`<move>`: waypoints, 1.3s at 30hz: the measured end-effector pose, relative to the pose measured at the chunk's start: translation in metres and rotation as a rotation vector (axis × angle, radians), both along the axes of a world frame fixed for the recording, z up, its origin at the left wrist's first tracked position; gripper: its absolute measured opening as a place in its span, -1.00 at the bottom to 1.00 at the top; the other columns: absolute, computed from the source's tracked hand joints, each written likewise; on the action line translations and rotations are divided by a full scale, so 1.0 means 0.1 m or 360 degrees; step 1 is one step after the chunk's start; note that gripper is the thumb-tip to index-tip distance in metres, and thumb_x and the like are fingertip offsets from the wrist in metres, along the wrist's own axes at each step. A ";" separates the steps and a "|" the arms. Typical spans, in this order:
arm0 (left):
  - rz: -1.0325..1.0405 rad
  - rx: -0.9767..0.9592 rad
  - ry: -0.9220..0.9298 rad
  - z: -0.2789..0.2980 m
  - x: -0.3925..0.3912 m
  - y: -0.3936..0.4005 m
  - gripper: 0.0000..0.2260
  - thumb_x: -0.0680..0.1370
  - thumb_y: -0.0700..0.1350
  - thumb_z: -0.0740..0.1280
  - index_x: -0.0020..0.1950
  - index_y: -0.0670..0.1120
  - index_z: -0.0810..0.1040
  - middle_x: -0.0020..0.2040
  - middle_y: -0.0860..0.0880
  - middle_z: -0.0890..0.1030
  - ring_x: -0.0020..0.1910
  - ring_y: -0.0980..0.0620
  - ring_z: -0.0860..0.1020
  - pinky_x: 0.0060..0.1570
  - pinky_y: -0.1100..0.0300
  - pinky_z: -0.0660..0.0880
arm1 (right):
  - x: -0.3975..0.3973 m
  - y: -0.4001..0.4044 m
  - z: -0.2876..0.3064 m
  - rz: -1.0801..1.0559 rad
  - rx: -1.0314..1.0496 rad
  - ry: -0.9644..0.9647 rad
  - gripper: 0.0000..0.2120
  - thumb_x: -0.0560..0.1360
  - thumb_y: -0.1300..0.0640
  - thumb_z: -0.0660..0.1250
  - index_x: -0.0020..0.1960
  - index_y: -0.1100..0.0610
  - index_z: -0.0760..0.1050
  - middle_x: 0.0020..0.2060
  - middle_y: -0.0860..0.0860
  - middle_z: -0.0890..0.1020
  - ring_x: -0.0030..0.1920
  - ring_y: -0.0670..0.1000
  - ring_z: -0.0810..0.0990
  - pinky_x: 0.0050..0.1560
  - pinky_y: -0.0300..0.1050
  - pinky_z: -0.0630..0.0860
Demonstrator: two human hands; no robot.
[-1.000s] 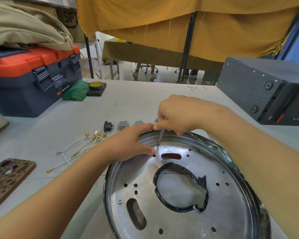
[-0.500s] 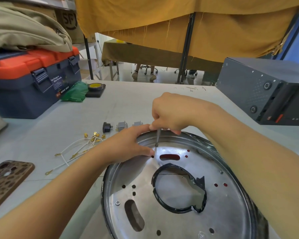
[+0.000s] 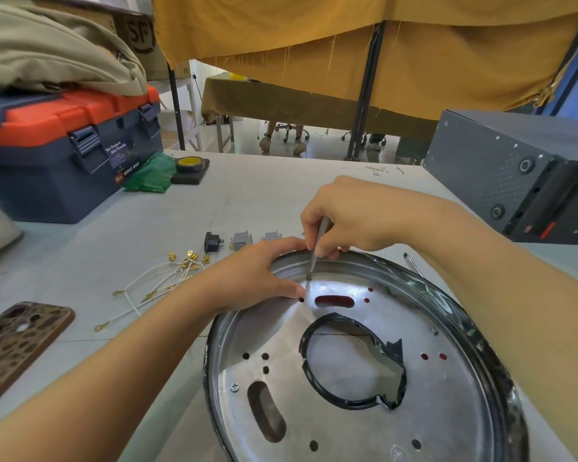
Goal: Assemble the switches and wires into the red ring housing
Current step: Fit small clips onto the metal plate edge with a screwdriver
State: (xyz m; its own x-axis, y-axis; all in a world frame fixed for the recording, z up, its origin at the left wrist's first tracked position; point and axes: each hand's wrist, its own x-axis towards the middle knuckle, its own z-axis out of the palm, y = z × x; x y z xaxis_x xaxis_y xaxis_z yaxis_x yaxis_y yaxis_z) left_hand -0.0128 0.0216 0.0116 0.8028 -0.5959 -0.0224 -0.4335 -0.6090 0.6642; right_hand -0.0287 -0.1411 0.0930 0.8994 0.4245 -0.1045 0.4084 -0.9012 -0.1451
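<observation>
Right hand: the right hand (image 3: 354, 216) pinches a thin grey screwdriver (image 3: 317, 246) between curled fingers, its grip clamped on the shaft; the tool stands nearly upright with its tip on a small screw (image 3: 309, 277) near the far rim of the plate.
Left hand: the left hand (image 3: 254, 275) lies across the far-left rim of the plate, fingers fairly straight and pressing on the metal, fingertips just beside the screw; its grip is apart and holds nothing.
Housing: a round silver metal plate (image 3: 447, 411) lies flat on the counter (image 3: 247, 201) directly before the person; red shows through an oblong slot (image 3: 334, 301) and several small holes, and a black-edged round opening sits at its middle.
Switches: one black switch (image 3: 212, 242) and two grey switches (image 3: 241, 240) stand in a row on the counter just beyond the left hand.
Wires: white wires (image 3: 147, 288) with gold terminals lie loose on the counter to the left of the plate.
Surroundings: a blue and orange toolbox (image 3: 64, 151) stands far left, a patterned phone (image 3: 17, 341) near left, a dark metal box (image 3: 521, 175) far right.
</observation>
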 end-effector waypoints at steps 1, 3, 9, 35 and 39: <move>-0.0002 0.0002 -0.0003 0.00 0.00 0.00 -0.51 0.46 0.04 0.40 0.33 0.28 0.32 0.01 0.24 0.45 -0.08 0.26 0.47 -0.21 0.40 0.35 | 0.01 0.01 0.00 -0.0014 0.0000 0.0010 -0.95 0.45 0.14 0.41 -0.20 0.07 0.60 -0.45 -0.03 0.65 -0.46 -0.23 0.54 -0.32 -0.29 0.44; -0.0005 -0.0003 0.0001 -0.01 0.01 0.01 -0.53 0.46 0.05 0.40 0.32 0.27 0.33 0.06 0.18 0.47 -0.05 0.21 0.49 -0.19 0.37 0.38 | 0.02 0.05 -0.01 -0.0035 -0.0036 -0.0012 -0.88 0.46 0.08 0.39 -0.22 0.08 0.59 -0.56 -0.03 0.60 -0.48 -0.19 0.53 -0.25 -0.20 0.50; -0.0006 -0.0002 0.0000 -0.01 0.00 0.01 -0.54 0.46 0.05 0.40 0.31 0.27 0.35 -0.06 0.29 0.47 -0.12 0.28 0.48 -0.24 0.41 0.35 | 0.07 0.16 0.00 -0.0176 -0.0169 -0.0057 -0.77 0.49 0.03 0.36 -0.15 0.20 0.62 -0.52 0.02 0.59 -0.33 0.02 0.55 -0.25 -0.13 0.48; -0.0004 0.0014 -0.0021 -0.04 0.02 0.01 -0.50 0.46 0.06 0.39 0.36 0.25 0.31 0.05 0.18 0.44 -0.09 0.21 0.46 -0.20 0.35 0.35 | 0.03 0.15 0.06 -0.0096 -0.0295 -0.0066 -0.79 0.50 0.05 0.34 -0.19 0.18 0.62 -0.39 0.04 0.52 -0.34 -0.01 0.42 -0.36 -0.16 0.32; 0.0001 0.0014 -0.0013 -0.03 0.02 0.01 -0.49 0.46 0.05 0.39 0.37 0.25 0.30 0.05 0.18 0.45 -0.08 0.19 0.47 -0.20 0.35 0.36 | 0.03 0.15 0.04 -0.0092 -0.0325 -0.0072 -0.77 0.52 0.05 0.31 -0.19 0.19 0.58 -0.34 0.07 0.53 -0.28 0.05 0.45 -0.35 -0.14 0.31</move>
State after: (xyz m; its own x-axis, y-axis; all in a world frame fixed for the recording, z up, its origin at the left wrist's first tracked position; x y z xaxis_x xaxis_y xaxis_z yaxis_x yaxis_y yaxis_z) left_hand -0.0108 0.0223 0.0081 0.8032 -0.5953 -0.0211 -0.4387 -0.6151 0.6552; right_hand -0.0258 -0.1262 0.0967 0.9274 0.3462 -0.1417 0.3571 -0.9321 0.0602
